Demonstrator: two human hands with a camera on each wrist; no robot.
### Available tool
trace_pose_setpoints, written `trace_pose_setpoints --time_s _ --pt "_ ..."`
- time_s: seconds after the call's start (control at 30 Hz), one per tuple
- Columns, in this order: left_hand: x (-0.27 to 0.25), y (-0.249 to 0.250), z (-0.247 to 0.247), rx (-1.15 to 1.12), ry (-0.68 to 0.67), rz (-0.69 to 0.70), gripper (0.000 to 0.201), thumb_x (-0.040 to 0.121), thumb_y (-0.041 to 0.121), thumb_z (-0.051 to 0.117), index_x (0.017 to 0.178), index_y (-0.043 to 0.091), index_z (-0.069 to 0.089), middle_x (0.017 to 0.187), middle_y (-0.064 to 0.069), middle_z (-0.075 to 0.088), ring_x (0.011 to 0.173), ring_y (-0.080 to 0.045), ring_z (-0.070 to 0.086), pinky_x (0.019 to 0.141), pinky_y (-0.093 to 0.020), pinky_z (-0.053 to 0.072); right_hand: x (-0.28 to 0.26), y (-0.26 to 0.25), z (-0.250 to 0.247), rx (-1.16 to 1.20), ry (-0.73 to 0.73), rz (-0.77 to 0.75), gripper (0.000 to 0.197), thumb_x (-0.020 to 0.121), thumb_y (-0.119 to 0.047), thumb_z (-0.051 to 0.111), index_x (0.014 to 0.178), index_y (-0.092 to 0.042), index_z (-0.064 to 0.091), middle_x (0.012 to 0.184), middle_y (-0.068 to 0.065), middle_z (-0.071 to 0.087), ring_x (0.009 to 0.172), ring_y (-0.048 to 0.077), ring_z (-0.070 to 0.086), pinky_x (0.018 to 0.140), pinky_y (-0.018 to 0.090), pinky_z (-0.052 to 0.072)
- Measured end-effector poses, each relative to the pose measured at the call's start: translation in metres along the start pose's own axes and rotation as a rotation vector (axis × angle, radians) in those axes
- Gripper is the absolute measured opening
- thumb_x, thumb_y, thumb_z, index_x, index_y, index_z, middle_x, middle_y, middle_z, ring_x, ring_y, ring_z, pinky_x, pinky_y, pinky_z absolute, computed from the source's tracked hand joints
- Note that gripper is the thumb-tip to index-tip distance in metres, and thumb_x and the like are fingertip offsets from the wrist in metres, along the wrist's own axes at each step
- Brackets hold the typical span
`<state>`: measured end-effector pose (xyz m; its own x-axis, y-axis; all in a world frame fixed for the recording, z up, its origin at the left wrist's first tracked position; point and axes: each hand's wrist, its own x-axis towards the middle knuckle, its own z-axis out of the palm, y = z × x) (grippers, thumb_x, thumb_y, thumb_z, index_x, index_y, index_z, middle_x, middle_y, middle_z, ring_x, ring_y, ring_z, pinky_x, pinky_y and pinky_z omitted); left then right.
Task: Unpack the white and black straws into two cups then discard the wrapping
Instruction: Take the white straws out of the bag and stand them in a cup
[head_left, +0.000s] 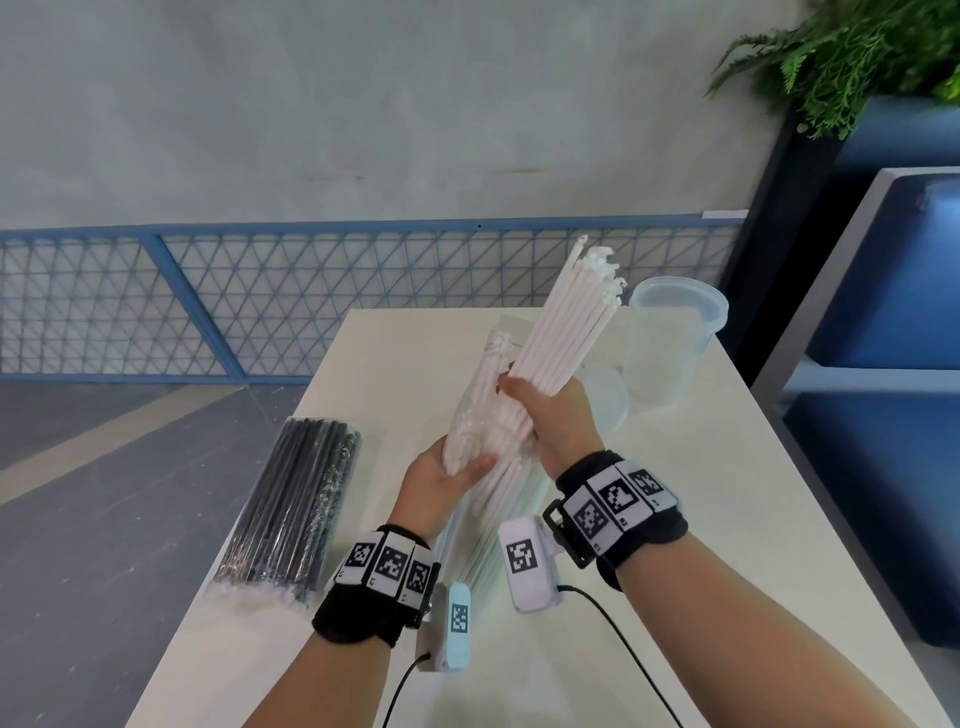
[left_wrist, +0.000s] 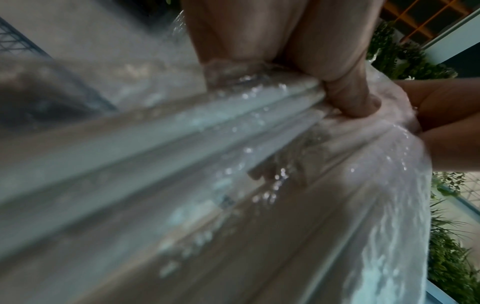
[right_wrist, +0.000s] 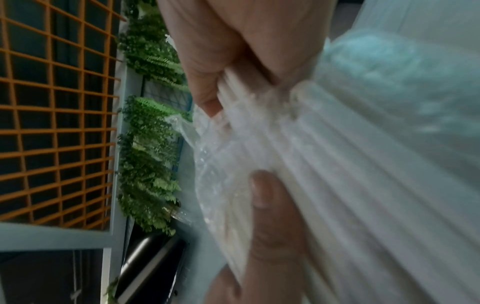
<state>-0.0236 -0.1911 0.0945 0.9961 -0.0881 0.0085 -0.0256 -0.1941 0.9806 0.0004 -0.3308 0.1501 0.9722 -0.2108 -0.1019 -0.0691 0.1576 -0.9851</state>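
Observation:
Above the white table (head_left: 727, 519), my right hand (head_left: 545, 410) grips a thick bundle of white straws (head_left: 571, 322) that points up and away; its tips stand clear of the wrapping. My left hand (head_left: 457, 467) holds the lower part of the clear plastic wrapping (head_left: 478, 400), which hangs loose to the left of the bundle. Seen from the left wrist, the fingers (left_wrist: 345, 92) dig into the crinkled wrapping (left_wrist: 376, 185) over the straws (left_wrist: 182, 127). From the right wrist, the thumb (right_wrist: 267, 205) presses on the straws (right_wrist: 363, 185). A sealed pack of black straws (head_left: 296, 509) lies at the table's left edge.
A translucent cup (head_left: 670, 343) stands upright at the table's far right, just behind the straw tips. A second cup (head_left: 608, 400) sits lower beside it, partly hidden by my right hand. A blue mesh railing runs behind the table; a blue bench and a plant are at the right.

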Motion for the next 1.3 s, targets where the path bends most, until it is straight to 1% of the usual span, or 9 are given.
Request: trace_pose_setpoints --time_s 0.1,0.3,0.43,0.5,0.63,0.77,1.0,1.17,1.3 --pt "0.002 -0.001 0.0 0.023 0.013 -0.008 0.028 0.084 0.027 0.065 0.109 0.018 0.058 0.09 0.011 0.064 0.084 0.003 0.058 0.063 0.002 0.042 0.007 -0.006 0.0 0.112 0.039 -0.019 0.026 0.075 -0.012 0.07 0.093 0.005 0.062 0.081 0.016 0.061 0.079 0.028 0.062 0.075 0.039 0.052" --pt "0.001 -0.001 -0.001 -0.004 0.04 -0.017 0.012 0.083 0.026 0.066 0.093 0.022 0.06 0.082 0.01 0.066 0.078 -0.003 0.062 0.063 -0.004 0.046 0.007 -0.005 -0.001 0.094 -0.008 -0.004 0.037 0.075 -0.012 0.073 0.105 0.005 0.059 0.099 0.023 0.065 0.094 0.034 0.065 0.084 0.045 0.055" --pt "0.0 -0.002 -0.005 0.001 0.069 -0.027 0.007 0.085 0.027 0.064 0.087 0.021 0.062 0.079 0.005 0.067 0.077 -0.01 0.062 0.066 -0.013 0.047 0.011 -0.018 -0.009 0.225 0.052 -0.028 0.006 0.081 -0.006 0.065 0.082 -0.001 0.062 0.078 0.011 0.061 0.076 0.023 0.061 0.072 0.034 0.05" --pt "-0.001 -0.003 -0.009 -0.005 0.1 -0.022 0.012 0.086 0.027 0.062 0.092 0.017 0.064 0.083 0.004 0.068 0.081 -0.009 0.062 0.064 -0.008 0.046 0.014 -0.025 -0.012 0.352 0.088 -0.012 0.009 0.082 -0.003 0.063 0.075 -0.007 0.061 0.072 0.007 0.062 0.071 0.021 0.06 0.07 0.033 0.048" --pt "-0.001 -0.001 -0.013 -0.003 0.153 0.001 0.005 0.088 0.026 0.06 0.085 0.024 0.062 0.081 0.008 0.066 0.078 -0.001 0.059 0.06 -0.004 0.043 0.021 -0.031 -0.018 0.515 0.136 0.009 0.006 0.081 0.0 0.064 0.085 -0.002 0.06 0.062 0.001 0.068 0.069 0.016 0.066 0.071 0.03 0.053" --pt "0.002 -0.003 -0.017 0.028 0.224 0.014 0.01 0.089 0.028 0.059 0.09 0.018 0.063 0.083 0.005 0.067 0.082 -0.012 0.062 0.073 -0.022 0.046 0.026 -0.036 -0.028 0.567 0.182 -0.002 0.007 0.081 0.0 0.064 0.085 -0.002 0.059 0.063 0.003 0.068 0.067 0.014 0.066 0.068 0.026 0.054" --pt "0.01 0.007 -0.023 -0.086 0.401 0.025 0.008 0.09 0.022 0.058 0.095 0.016 0.059 0.089 0.003 0.064 0.088 -0.015 0.059 0.085 -0.027 0.043 0.036 -0.046 -0.047 0.374 0.26 -0.128 0.003 0.08 -0.005 0.063 0.08 -0.002 0.062 0.074 0.005 0.063 0.068 0.016 0.061 0.061 0.025 0.05" --pt "0.014 0.007 -0.009 -0.123 0.368 0.014 0.022 0.09 0.023 0.058 0.107 0.009 0.062 0.096 -0.002 0.066 0.093 -0.017 0.06 0.084 -0.027 0.044 0.045 -0.038 -0.047 0.033 0.341 -0.218 0.027 0.08 -0.014 0.068 0.102 -0.001 0.06 0.085 0.002 0.06 0.078 0.016 0.057 0.066 0.024 0.046" --pt "0.015 0.002 -0.003 -0.132 0.326 0.001 0.011 0.09 0.023 0.058 0.099 0.018 0.061 0.087 0.01 0.065 0.084 -0.005 0.06 0.069 -0.015 0.043 0.046 -0.013 -0.047 -0.191 0.304 -0.182 0.034 0.081 -0.019 0.069 0.109 -0.007 0.056 0.097 0.006 0.059 0.09 0.022 0.056 0.077 0.032 0.047"
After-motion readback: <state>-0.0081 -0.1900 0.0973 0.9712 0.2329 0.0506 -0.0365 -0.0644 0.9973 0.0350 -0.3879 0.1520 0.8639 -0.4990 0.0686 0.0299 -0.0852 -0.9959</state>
